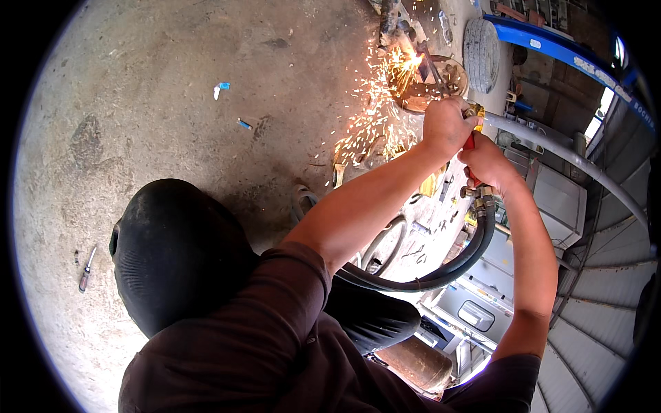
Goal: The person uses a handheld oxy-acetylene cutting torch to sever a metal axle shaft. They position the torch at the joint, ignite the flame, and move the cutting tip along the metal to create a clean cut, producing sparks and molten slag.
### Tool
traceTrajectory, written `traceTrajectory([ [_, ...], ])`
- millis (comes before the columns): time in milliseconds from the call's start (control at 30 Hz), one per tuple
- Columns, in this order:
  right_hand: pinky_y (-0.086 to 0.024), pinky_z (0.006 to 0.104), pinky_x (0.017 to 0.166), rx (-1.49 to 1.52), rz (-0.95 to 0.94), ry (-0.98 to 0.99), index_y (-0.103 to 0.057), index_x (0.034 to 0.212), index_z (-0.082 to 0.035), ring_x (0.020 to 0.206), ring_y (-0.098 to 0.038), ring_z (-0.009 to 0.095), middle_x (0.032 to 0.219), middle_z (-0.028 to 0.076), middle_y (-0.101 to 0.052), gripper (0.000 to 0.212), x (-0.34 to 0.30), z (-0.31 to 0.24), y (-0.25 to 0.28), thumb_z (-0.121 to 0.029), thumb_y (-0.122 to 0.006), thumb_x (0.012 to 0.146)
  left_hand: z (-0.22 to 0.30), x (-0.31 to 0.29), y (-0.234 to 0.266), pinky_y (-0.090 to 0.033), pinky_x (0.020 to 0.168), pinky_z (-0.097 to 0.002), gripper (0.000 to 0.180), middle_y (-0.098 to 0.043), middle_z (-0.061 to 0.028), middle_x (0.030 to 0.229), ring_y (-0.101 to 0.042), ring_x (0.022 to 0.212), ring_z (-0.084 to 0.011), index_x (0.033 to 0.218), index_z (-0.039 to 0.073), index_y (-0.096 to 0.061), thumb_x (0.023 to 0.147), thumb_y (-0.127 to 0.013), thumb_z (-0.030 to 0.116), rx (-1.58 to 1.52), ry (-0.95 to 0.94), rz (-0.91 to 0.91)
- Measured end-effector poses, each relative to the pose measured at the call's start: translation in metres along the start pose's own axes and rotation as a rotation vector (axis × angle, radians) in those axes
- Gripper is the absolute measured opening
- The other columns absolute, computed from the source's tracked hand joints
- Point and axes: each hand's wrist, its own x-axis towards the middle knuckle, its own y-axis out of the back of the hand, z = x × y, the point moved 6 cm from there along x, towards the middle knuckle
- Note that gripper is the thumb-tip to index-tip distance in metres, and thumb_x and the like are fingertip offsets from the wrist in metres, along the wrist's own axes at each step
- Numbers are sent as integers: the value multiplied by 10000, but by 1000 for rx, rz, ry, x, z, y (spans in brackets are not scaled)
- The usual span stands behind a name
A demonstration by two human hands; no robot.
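Observation:
Both my hands are wrapped around a cutting torch with a red handle (469, 145). My left hand (446, 126) is closed farther forward, near the torch's slim metal tubes (432, 69). Behind it, my right hand (487, 164) grips the red handle close to the brass fittings (484, 198). Two dark hoses (441, 277) curve away from these fittings. Bright flame (415, 62) glows at the torch's tip against a rusty metal piece (390, 19), whose exact shape is hard to make out. Orange sparks (375, 120) spray down and left over the floor. My fingers partly hide the torch body.
A round rusty base (418, 103) sits under the sparks. Beyond stand a tire (481, 55) and a blue beam (551, 45). A rusty cylinder (420, 363) lies near my knee (372, 320). On the concrete floor (158, 103) is a screwdriver (85, 275).

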Motion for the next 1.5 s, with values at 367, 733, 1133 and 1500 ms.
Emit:
traceTrajectory([
  [367,-517,351,464,-13,25,-20,-510,1123,15,561,-577,161,759,73,-570,218,-5,-5,1,-35,-566,918,1,1,1,-560,695,-377,344,-738,-205,828,-718,705,-308,886,-40,-739,718,-896,214,-46,88,-22],
  [733,-514,350,465,-46,-12,-32,-514,1132,21,573,-581,157,775,75,-574,222,-6,-12,2,-42,-560,924,3,2,3,-562,714,-423,327,-717,-213,781,-712,723,-362,877,-15,-755,714,-884,238,-36,28,4],
  [1133,-499,340,457,-16,-21,-40,-510,1149,13,564,-566,150,777,71,-569,240,-9,-17,1,-53,-569,926,4,4,5,-563,704,-377,335,-742,-215,847,-729,721,-316,891,-42,-760,705,-896,202,-28,27,4],
  [1500,-487,340,448,-19,-25,-56,-512,1144,5,545,-556,149,761,73,-561,234,-9,-18,1,-47,-564,922,3,4,5,-552,689,-434,312,-699,-228,744,-699,698,-381,813,-21,-740,700,-890,228,-73,43,35],
])
